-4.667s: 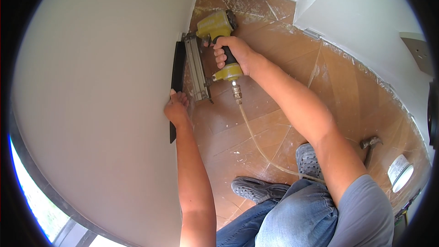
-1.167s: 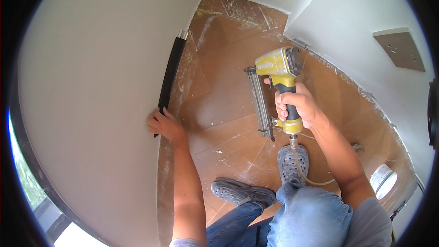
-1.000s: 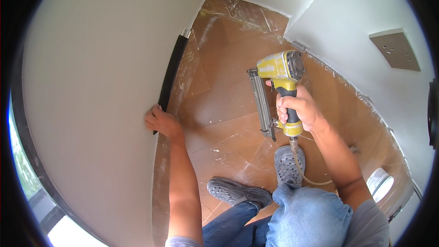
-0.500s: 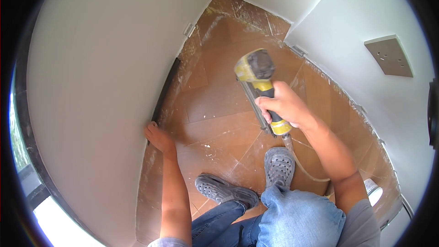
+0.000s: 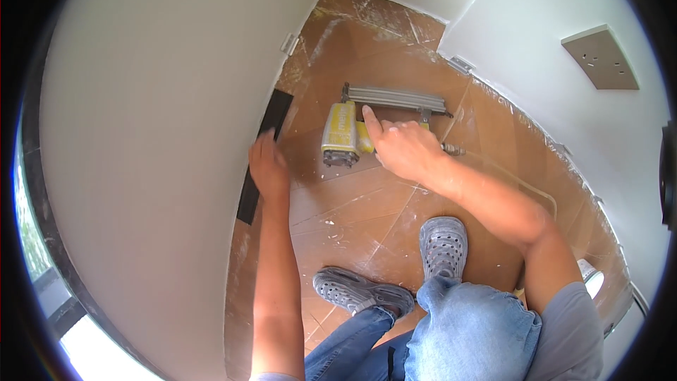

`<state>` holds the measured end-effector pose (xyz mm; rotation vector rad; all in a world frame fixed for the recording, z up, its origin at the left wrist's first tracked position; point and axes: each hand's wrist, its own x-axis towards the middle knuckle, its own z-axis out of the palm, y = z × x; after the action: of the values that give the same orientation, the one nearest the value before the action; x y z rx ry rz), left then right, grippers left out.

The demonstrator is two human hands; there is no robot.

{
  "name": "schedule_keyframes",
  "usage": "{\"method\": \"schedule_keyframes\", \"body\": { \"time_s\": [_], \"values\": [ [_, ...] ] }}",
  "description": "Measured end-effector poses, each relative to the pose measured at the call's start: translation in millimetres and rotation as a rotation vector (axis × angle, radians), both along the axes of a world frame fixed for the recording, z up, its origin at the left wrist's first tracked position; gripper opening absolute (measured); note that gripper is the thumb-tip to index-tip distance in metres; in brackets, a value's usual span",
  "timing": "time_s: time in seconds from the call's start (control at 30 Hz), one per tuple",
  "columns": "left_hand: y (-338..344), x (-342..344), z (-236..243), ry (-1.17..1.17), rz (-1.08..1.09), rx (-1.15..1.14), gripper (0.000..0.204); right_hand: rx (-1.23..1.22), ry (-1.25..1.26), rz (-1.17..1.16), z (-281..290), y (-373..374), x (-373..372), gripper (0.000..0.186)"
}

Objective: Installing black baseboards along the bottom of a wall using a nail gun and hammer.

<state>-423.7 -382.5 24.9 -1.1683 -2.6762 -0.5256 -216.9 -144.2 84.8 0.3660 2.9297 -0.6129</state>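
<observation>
Left hand (image 5: 269, 168), blurred, over a long, flat black strip (image 5: 279, 108) that shows ahead of and behind it, along the foot of the pale wall (image 5: 155, 134); whether its fingers grip cannot be told. Right hand (image 5: 407, 148), index finger extended, over a yellow-and-grey metal nail gun (image 5: 340, 127) lying beneath it (closure on the handle is hidden). Step in hand, as judged: tool grounded, strip attended to. Lifting the strip would call for fingertips under its edge.

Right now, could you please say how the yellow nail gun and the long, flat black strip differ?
The yellow nail gun is bulky; the long, flat black strip is slim. The gun lies out on the brown floor, while the strip runs along the pale left wall. Both are partly hidden, the gun by the right hand, the strip by the left hand.
</observation>
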Motion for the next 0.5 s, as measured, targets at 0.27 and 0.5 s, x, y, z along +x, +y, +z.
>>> {"method": "schedule_keyframes", "body": {
  "time_s": [0.27,0.5],
  "values": [
    [164.7,-69.7,-6.6,0.013,-0.159,0.011,0.029,-0.094,-0.028,-0.022,14.6,-17.9,43.5,0.070],
    [172.7,-71.1,-19.2,0.041,-0.161,0.040,0.031,-0.129,-0.067,-0.035,27.4,-9.6,61.9,0.070]
  ]
}}
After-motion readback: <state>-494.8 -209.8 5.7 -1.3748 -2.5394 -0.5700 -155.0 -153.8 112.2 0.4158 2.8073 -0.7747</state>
